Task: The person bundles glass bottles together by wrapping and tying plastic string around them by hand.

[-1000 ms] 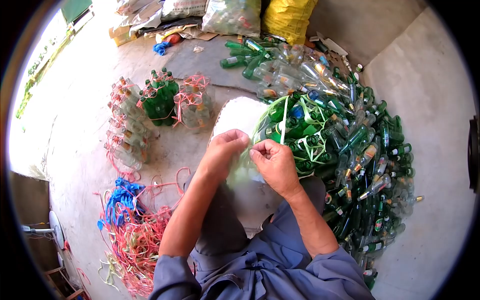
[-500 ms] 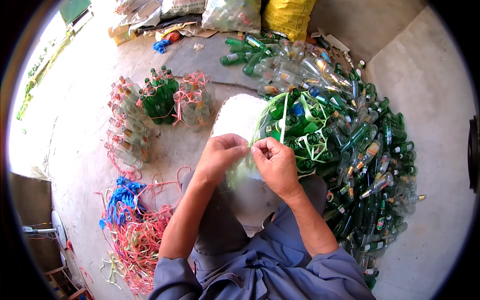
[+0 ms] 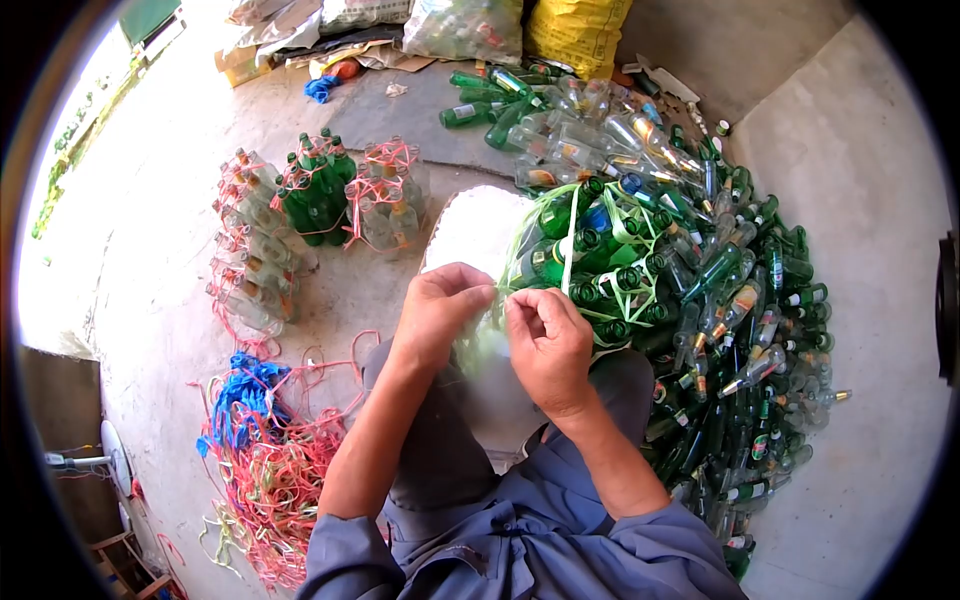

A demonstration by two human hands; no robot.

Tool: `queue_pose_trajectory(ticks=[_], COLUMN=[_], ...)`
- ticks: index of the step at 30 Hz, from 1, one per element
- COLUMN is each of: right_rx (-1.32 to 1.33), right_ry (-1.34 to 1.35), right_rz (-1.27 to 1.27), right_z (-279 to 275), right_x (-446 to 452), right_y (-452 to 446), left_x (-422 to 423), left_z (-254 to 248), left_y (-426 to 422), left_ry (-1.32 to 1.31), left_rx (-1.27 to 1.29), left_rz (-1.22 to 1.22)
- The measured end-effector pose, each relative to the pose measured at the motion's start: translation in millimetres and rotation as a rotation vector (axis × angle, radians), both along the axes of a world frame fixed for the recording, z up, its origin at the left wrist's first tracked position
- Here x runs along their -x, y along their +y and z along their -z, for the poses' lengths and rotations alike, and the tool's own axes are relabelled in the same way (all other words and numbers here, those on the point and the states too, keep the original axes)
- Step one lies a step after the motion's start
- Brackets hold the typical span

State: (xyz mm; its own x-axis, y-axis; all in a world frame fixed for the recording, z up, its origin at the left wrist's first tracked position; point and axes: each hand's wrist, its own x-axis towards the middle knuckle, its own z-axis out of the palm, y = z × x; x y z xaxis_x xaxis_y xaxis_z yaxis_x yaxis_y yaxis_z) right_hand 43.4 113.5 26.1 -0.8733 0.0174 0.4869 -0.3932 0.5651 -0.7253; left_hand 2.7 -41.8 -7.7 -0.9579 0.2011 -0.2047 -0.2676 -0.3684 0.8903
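My left hand [image 3: 440,312] is closed in a pinch on pale green plastic string [image 3: 492,312], in front of my knees. Close beside it on the right, my right hand [image 3: 550,335] has its fingers curled and pressed together, with a small gap between the hands. What sits inside the right fingers is too small to make out, though green string runs near them. Just beyond the right hand stands a bundle of green bottles [image 3: 590,255], with light green string laced around their necks. A white pad [image 3: 475,225] lies past my left hand.
Loose green and clear bottles [image 3: 720,330] are heaped along the right wall. Bundles of bottles tied with pink string [image 3: 385,200] stand on the floor to the left. A tangle of pink and blue string [image 3: 275,460] lies near my left elbow. Filled sacks [image 3: 465,30] line the back.
My right hand has drawn slightly right and down, away from the left, opening a gap between the fingertips. My left hand stays nearly in place.
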Motion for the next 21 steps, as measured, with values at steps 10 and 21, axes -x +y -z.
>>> queue_pose_trajectory(ticks=[10, 21], right_rx=[0.131, -0.029], right_ry=[-0.159, -0.073], right_rz=[0.014, 0.041], right_z=[10, 16], right_x=[8, 16], right_y=[-3, -6], left_x=[-2, -1], left_z=[-1, 2], left_y=[3, 11], left_ry=[0.061, 0.200], left_rx=[0.076, 0.340], left_rz=[-0.005, -0.071])
